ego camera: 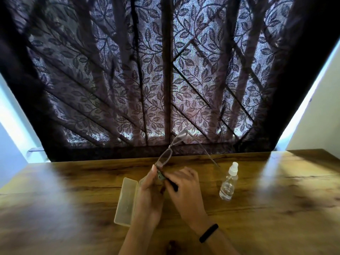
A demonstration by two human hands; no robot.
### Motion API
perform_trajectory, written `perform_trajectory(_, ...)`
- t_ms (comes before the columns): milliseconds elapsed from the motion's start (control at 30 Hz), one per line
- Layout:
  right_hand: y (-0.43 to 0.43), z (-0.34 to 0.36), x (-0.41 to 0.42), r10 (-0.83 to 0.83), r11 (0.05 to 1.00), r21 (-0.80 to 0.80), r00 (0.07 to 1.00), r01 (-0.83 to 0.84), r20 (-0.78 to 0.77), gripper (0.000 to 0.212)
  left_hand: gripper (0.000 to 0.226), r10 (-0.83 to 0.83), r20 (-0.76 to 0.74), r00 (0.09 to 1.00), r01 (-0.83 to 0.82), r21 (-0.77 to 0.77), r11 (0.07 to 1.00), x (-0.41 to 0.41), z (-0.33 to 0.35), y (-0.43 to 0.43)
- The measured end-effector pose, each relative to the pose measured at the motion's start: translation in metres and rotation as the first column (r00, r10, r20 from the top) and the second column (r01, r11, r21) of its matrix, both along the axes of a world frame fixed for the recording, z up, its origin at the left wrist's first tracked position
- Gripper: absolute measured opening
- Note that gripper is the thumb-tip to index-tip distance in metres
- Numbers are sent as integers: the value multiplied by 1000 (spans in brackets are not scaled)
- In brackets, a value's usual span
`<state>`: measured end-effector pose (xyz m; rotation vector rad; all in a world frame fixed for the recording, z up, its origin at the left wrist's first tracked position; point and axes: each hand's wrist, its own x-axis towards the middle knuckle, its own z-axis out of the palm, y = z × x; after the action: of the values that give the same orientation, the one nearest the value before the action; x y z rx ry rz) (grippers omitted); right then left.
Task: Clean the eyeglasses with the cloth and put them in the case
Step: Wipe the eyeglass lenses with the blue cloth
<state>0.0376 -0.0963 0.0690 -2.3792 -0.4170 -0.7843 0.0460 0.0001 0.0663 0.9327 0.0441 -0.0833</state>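
Your left hand [149, 192] pinches the glasses [165, 157] at the near hinge, raised above the tabletop [276, 181]. Your right hand [185, 188] curls its fingers round the near arm. The case [127, 199] lies open below. No cloth shows, so I judge that wiping and casing both remain.

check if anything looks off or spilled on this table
Nothing spilled or broken. The spray bottle stands upright, the case lies open, and the left hand and right hand hold the eyeglasses up by one end. The only odd thing: no cloth shows.
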Motion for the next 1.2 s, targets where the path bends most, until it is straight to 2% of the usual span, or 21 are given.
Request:
perform_trajectory(100, -8, -7, -3, -25, 993, -111, 1000, 26, 15, 18, 20, 26, 3, 1000, -26, -22, 999, 3, 1, 7)
perform_trajectory(167, -15, -13, -8, -38, 986, -162, 999, 39, 10, 23, 12, 68, -3, 998, -68, 46, 997, 7, -2, 12)
perform_trajectory(233, -21, -19, -12, -49, 981, -190, 999, 48, -3, 27, 15, 121, -11, 993, -119, 76, 990, 9, -1, 15)
perform_trajectory(333, -29, -25, -16, -67, 979, -192, 997, 60, -30, 33, 23, 146, -31, 989, -147, -28, 989, 8, 4, 18)
perform_trajectory(433, -36, -28, -18, -86, 980, -182, 996, 78, -34, 35, 19, 180, -52, 982, -184, -76, 980, 8, 4, 18)
perform_trajectory(633, -51, -34, -21, -126, 987, -111, 990, 118, -70, 36, 15, 224, -82, 971, -232, -98, 968, 10, 5, 20)
perform_trajectory(867, -74, -48, -12, -211, 976, -100, 954, 193, -213, 20, 17, 172, -13, 985, -172, -62, 983, 12, 1, 29)
perform_trajectory(967, -84, -53, -9, -243, 968, -144, 920, 207, -309, 19, 21, 166, 17, 986, -166, -22, 986, 10, 1, 30)
perform_trajectory(1033, -90, -57, -7, -258, 960, -218, 866, 177, -429, 30, 21, 162, 47, 986, -164, 38, 986, 8, 0, 30)
perform_trajectory(1067, -92, -58, -5, -252, 960, -235, 829, 150, -499, 36, 20, 180, 81, 980, -189, 117, 975, 8, -2, 31)
perform_trajectory(1133, -92, -56, -3, -205, 977, -173, 772, 125, -602, 41, 18, 195, 205, 959, -251, 302, 920, 7, -6, 32)
perform_trajectory(1200, -91, -51, -4, -149, 989, -83, 763, 124, -629, 37, 17, 130, 327, 936, -264, 409, 874, 7, -8, 34)
